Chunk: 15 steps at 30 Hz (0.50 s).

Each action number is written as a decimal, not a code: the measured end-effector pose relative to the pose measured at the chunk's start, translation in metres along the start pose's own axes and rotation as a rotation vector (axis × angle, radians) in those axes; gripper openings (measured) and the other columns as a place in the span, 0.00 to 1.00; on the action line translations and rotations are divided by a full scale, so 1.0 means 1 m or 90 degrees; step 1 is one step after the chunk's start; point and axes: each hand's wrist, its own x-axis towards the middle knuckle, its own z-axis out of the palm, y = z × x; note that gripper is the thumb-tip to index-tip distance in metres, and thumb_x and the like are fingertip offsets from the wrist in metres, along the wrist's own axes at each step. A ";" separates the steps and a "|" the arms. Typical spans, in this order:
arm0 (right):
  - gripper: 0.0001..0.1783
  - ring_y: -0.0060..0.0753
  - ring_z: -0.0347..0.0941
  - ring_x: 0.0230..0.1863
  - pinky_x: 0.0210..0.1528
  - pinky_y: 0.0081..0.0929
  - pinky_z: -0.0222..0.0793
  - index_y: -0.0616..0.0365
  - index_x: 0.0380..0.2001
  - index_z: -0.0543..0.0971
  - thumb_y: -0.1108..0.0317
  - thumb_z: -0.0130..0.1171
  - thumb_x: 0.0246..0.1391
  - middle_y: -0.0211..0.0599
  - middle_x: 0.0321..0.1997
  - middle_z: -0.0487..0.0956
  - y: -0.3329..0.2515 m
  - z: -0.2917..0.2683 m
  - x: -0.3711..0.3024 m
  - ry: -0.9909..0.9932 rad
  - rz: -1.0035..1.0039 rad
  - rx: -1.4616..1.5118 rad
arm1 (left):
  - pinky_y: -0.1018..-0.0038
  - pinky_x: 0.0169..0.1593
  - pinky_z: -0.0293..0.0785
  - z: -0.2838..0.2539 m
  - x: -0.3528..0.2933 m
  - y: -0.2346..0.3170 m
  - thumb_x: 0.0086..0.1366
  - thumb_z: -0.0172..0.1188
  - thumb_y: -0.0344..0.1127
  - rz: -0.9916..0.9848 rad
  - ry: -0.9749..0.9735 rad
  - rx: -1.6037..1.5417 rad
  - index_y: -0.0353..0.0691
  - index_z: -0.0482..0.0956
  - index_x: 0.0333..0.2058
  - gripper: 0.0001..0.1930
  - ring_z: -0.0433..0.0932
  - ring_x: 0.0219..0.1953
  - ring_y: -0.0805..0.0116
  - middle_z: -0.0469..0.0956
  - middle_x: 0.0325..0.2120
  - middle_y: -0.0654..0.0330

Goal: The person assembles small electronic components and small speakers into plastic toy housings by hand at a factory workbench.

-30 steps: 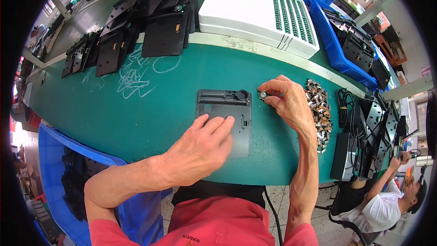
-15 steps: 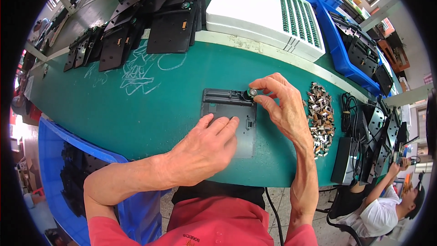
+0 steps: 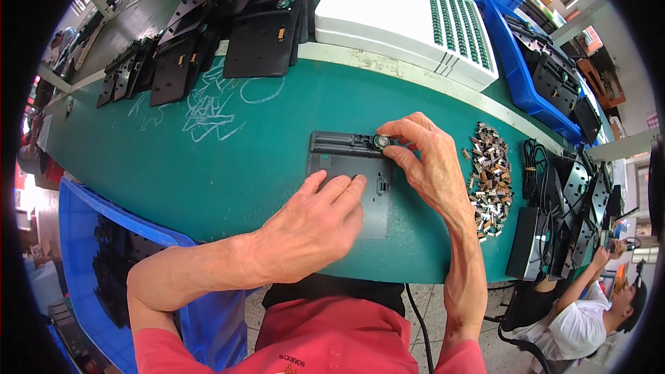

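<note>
A flat black plastic panel (image 3: pixel 352 164) lies on the green tabletop before me, its ribbed, thicker edge on the far side. My left hand (image 3: pixel 315 225) rests on it with fingers stretched out flat. At the panel's far right corner, my right hand (image 3: pixel 422 156) pinches a small round part (image 3: pixel 381 142), green with a metallic centre, between thumb and forefinger. The part touches the corner; whether it is fully seated there I cannot tell.
Small switch-like parts (image 3: pixel 490 180) form a pile to the right, beside black panels and cables. Behind stands a white foam tray (image 3: pixel 374 7) with rows of round green parts. Black panels (image 3: pixel 258 45) are stacked far left. Blue bins (image 3: pixel 125 211) flank the table; a co-worker (image 3: pixel 582 322) sits right.
My right hand has shifted very slightly left, bringing the round part closer onto the panel's corner. My left hand keeps its place.
</note>
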 end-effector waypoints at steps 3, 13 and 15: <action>0.12 0.46 0.76 0.40 0.42 0.38 0.71 0.58 0.38 0.81 0.77 0.64 0.47 0.42 0.34 0.78 -0.001 0.001 0.000 0.008 0.006 0.018 | 0.51 0.62 0.65 -0.001 0.000 0.000 0.46 0.64 0.29 -0.001 -0.004 -0.001 0.28 0.75 0.47 0.26 0.68 0.59 0.47 0.67 0.58 0.39; 0.12 0.41 0.77 0.31 0.36 0.35 0.72 0.59 0.38 0.83 0.76 0.65 0.46 0.42 0.32 0.79 -0.001 0.003 0.000 0.022 0.057 0.042 | 0.51 0.62 0.65 0.001 0.000 0.000 0.47 0.63 0.29 -0.001 -0.001 0.003 0.28 0.75 0.47 0.25 0.68 0.59 0.46 0.67 0.58 0.38; 0.12 0.40 0.77 0.31 0.36 0.34 0.71 0.59 0.38 0.83 0.75 0.66 0.46 0.41 0.31 0.79 -0.001 0.002 0.000 0.022 0.063 0.052 | 0.51 0.62 0.65 0.000 0.000 0.000 0.48 0.63 0.30 0.000 -0.004 0.004 0.28 0.75 0.47 0.25 0.69 0.59 0.46 0.67 0.58 0.38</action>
